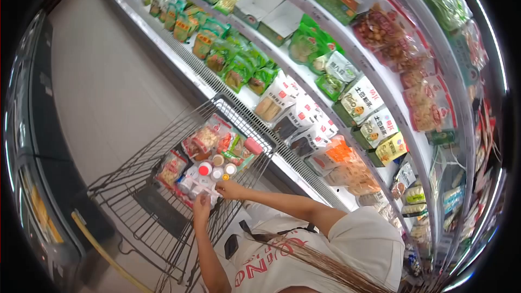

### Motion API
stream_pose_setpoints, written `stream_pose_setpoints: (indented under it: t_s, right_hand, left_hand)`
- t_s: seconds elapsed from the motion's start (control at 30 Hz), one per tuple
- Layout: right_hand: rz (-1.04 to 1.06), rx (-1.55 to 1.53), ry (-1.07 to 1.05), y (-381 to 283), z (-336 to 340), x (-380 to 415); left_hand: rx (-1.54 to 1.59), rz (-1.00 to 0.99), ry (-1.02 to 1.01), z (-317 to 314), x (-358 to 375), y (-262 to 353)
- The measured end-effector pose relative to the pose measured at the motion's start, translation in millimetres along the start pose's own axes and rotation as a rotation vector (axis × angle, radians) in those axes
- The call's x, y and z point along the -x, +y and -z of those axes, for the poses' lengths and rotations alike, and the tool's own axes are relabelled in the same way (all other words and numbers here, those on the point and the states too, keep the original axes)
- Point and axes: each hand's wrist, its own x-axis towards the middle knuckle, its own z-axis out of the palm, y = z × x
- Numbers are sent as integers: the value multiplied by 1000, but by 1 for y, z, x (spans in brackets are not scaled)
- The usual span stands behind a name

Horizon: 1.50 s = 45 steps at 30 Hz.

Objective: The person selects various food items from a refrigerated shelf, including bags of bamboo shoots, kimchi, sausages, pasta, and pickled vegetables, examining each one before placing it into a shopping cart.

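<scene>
In the head view, a wire shopping cart (142,202) stands in front of me with groceries inside. My left hand (202,205) and my right hand (229,190) are both over the near end of the cart, a short way apart. Their fingers are pinched on a whitish plastic bag (209,189), whose edge runs between them. Just beyond the bag, several capped bottles stand close together, among them one with a red cap (204,169). Red-and-clear food packets (207,137) lie behind the bottles, and another packet (171,169) lies to their left.
A long refrigerated shelf (304,70) with bagged and boxed foods curves along the right. Green packets (239,70) and white packets (296,111) fill its lower level. Grey floor (103,70) stretches ahead on the left, beside a dark freezer case (49,195). A yellow strip (103,249) runs nearby.
</scene>
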Motion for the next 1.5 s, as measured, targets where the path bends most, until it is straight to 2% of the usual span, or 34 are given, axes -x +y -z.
stream_pose_setpoints:
  t_s: [0.03,0.07,0.1,0.17,0.27,0.37,0.47,0.57,0.67,0.77,0.9,1.07,1.2,1.4,1.5]
  right_hand:
    - [-56,87,-40,2,10,12]
    - [-140,92,-17,-11,29,29]
    - [-71,141,20,4,29,39]
    - [-30,294,-10,6,46,63]
    - [115,185,-3,15,58,93]
    - [287,359,53,21,57,109]
    - [348,493,78,35,51,109]
    - [402,575,11,45,50,101]
    - [348,643,-42,43,49,96]
    - [412,620,102,48,41,87]
    - [339,632,147,27,51,71]
    - [358,607,125,26,49,26]
    - [349,643,123,19,56,-20]
    - [309,517,-10,5,71,-94]
    - [367,487,40,2,72,-125]
  left_hand:
    - [-101,-14,-88,-14,14,5]
    - [-109,66,-178,-27,43,60]
    - [-213,-43,-227,-35,53,39]
    - [-218,-85,-314,-54,56,1]
    - [-550,-440,-242,-67,69,16]
    - [-587,-437,-213,-71,68,13]
    - [-662,-440,-141,-79,64,-12]
    - [-925,-406,-51,-89,77,8]
    - [-959,-531,44,-93,78,9]
    - [-993,-568,71,-88,69,7]
    - [-987,-561,57,-77,54,27]
    - [-952,-527,99,-56,28,44]
    - [-930,-504,48,-31,-10,63]
    - [-853,-428,23,5,-67,85]
    - [-796,-419,-10,20,-100,89]
